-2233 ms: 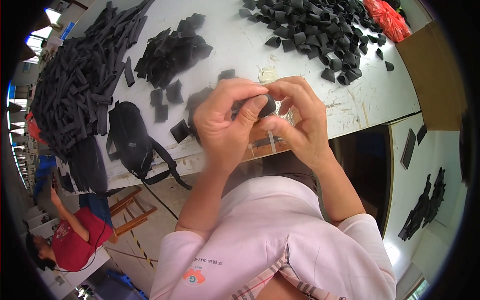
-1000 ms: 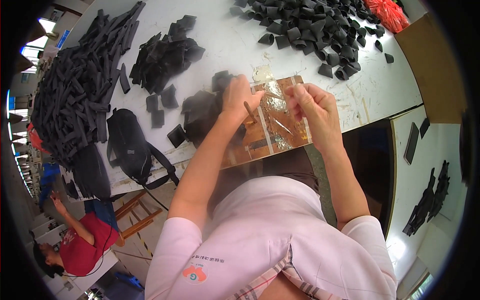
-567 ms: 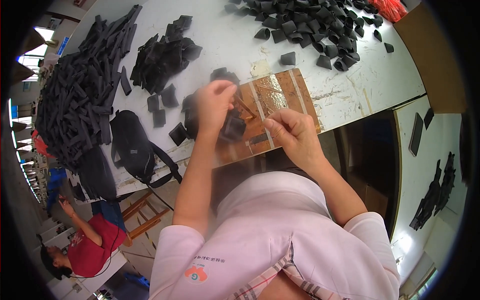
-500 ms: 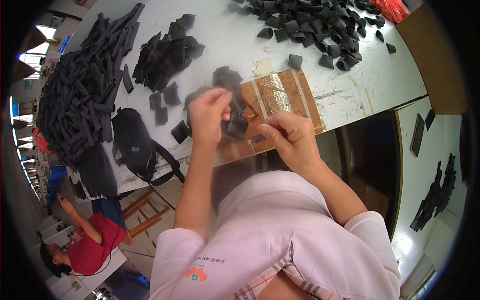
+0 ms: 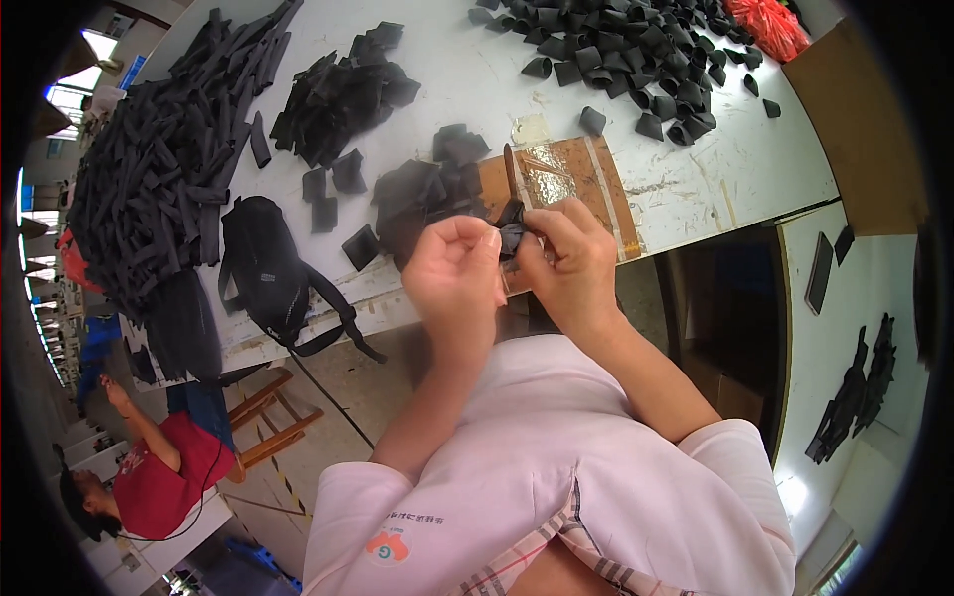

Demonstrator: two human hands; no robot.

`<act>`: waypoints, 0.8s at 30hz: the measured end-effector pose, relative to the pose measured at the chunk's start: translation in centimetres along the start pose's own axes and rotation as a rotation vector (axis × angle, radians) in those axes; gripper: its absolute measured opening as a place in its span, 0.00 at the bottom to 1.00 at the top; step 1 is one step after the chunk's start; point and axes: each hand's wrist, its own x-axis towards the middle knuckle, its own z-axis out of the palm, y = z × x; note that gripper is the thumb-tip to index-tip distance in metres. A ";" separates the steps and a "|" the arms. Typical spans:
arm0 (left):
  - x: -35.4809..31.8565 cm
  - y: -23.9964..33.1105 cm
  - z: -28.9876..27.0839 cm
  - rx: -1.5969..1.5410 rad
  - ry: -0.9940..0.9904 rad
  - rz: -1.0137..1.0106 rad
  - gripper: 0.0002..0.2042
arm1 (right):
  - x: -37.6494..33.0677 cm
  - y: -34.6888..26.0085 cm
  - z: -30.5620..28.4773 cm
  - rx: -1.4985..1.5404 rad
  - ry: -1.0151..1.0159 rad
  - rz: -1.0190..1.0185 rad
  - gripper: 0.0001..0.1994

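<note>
In front of my chest both hands meet over the near edge of the table. My right hand (image 5: 571,263) is closed, pinching a small folded black fabric piece (image 5: 512,236) between thumb and fingers. My left hand (image 5: 455,273) is also closed, its fingertips pressed together against the left side of that piece; what they hold is hidden. Behind the hands lies a brown board (image 5: 618,204) with strips of clear tape across it. A narrow brown strip (image 5: 512,171) sticks up at its left part. Flat black pieces (image 5: 407,194) lie beside my left hand.
A large heap of long black strips (image 5: 149,179) covers the table's left, near a black bag (image 5: 263,268) with straps. Black fabric loops (image 5: 596,60) pile up at the back right, near a red plastic bag (image 5: 770,30) and a cardboard sheet (image 5: 845,119). Another person (image 5: 169,477) sits at lower left.
My left hand has come down and right, from over the flat black pieces to my right hand. A black piece now shows between the hands. My right hand has shifted slightly left.
</note>
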 end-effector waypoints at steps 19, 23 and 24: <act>4.5 4.0 -0.5 -1.154 -0.650 -0.643 0.09 | 8.2 -3.7 -3.4 0.816 -0.591 0.469 0.14; 5.9 1.6 -0.7 -0.860 -0.419 -0.588 0.10 | 7.7 1.0 -1.3 0.983 -0.673 0.593 0.15; 5.4 1.3 -0.5 -0.708 -0.406 -0.446 0.10 | 7.3 1.4 -1.8 0.946 -0.688 0.499 0.14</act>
